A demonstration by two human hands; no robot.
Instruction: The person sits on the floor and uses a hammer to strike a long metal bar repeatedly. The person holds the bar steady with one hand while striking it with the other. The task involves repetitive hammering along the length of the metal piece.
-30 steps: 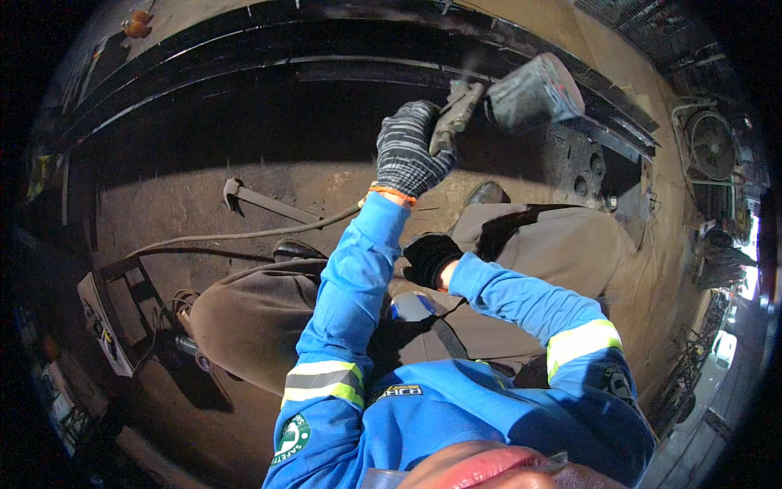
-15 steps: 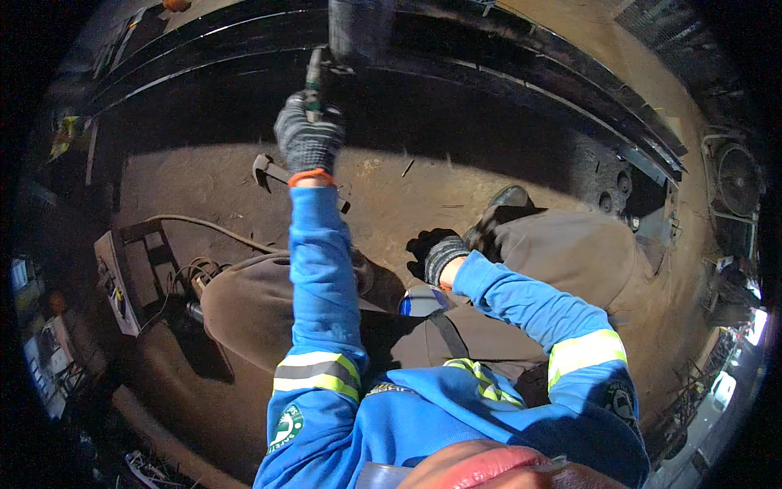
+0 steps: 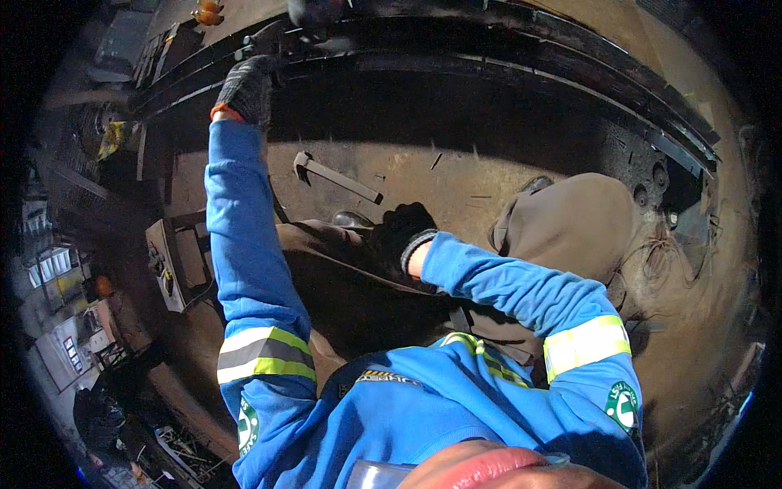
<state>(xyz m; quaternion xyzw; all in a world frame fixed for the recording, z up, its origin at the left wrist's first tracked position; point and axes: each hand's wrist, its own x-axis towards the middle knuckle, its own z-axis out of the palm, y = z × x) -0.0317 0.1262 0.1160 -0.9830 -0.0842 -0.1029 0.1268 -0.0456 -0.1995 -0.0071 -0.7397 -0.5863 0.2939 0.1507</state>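
My left hand (image 3: 247, 88), in a dark grey knit glove with an orange cuff, reaches out to the long dark metal beams (image 3: 456, 61). Its fingers are closed around something in the shadow that I cannot make out. Just beyond it are greyish metal parts (image 3: 259, 41) and a dark rounded object (image 3: 316, 10), both blurred. Over my bent leg, my right hand (image 3: 405, 231) wears a black glove with a grey cuff; its fingers merge with the dark. On the ground between the beams and my legs lies a hammer (image 3: 342, 179).
A box-like metal case (image 3: 169, 265) stands by my left side. Round dark discs (image 3: 652, 183) lie near the beams' right end, with a coiled cable (image 3: 656, 261) nearby. An orange object (image 3: 208, 12) sits past the beams, and scrap (image 3: 183, 452) lies at lower left.
My left hand has moved left and farther out to the beams; the slim green-and-grey tool it held no longer shows clearly. My right hand has shifted onto my leg. The view has turned left.
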